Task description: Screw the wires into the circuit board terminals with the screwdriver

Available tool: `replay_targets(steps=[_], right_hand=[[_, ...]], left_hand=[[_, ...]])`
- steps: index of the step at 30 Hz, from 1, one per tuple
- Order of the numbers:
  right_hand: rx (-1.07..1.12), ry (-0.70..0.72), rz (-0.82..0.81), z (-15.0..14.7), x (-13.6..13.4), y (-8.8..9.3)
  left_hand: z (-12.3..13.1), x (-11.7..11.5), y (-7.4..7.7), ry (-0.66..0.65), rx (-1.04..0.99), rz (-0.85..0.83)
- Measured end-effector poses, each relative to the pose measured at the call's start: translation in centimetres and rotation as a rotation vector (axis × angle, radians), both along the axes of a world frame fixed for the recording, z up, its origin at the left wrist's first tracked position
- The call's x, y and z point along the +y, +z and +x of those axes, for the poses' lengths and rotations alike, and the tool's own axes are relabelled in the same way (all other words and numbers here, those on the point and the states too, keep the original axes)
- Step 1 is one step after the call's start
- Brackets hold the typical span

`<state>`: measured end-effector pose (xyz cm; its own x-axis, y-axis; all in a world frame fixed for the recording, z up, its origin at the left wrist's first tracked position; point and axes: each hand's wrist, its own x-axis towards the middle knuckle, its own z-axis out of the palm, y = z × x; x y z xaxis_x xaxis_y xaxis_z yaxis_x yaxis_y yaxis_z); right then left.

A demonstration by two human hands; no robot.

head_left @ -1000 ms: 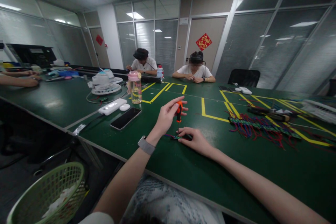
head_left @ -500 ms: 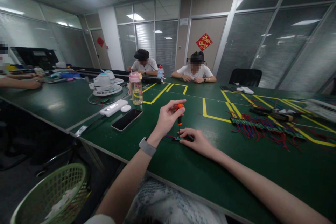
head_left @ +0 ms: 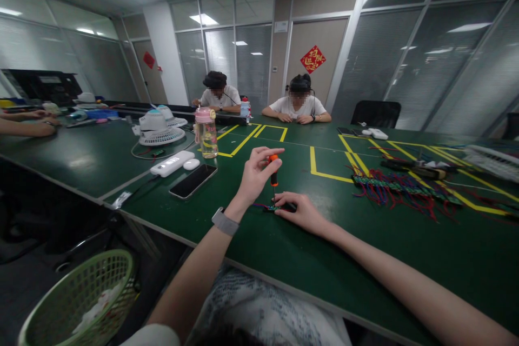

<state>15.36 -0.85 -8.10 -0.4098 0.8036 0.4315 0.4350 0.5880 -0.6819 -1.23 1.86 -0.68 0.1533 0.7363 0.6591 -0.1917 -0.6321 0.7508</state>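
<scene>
My left hand [head_left: 256, 173] is closed on the orange and black handle of a screwdriver [head_left: 274, 177], its index finger stretched over the top. The screwdriver stands upright, its thin shaft pointing down at a small green circuit board [head_left: 272, 208] on the table. Thumb and fingers of my right hand [head_left: 302, 212] pinch the right side of that board and hide part of it. Red and blue wires come out at the board's left. Whether the tip sits in a screw is too small to make out.
On the green table [head_left: 324, 265] are a phone [head_left: 193, 181], a white power strip [head_left: 172, 163], a pink-lidded bottle [head_left: 207, 135] and white fans [head_left: 160, 131]. Wired circuit boards [head_left: 405, 189] lie in a row at right. Two people sit opposite; a green basket [head_left: 77, 297] stands below left.
The whole view has shifted slightly. Both hands keep their places at the board, with the screwdriver still upright in the left one.
</scene>
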Motion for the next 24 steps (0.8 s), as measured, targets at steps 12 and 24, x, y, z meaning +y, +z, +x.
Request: replay_targets(steps=[12, 24], right_hand=[[0.003, 0.002, -0.007, -0.07, -0.19, 0.25], [-0.001, 0.001, -0.007, -0.12, -0.24, 0.32]], left_hand=[[-0.04, -0.13, 0.15, 0.03, 0.028, 0.019], [-0.06, -0.24, 0.21, -0.063, 0.005, 0.013]])
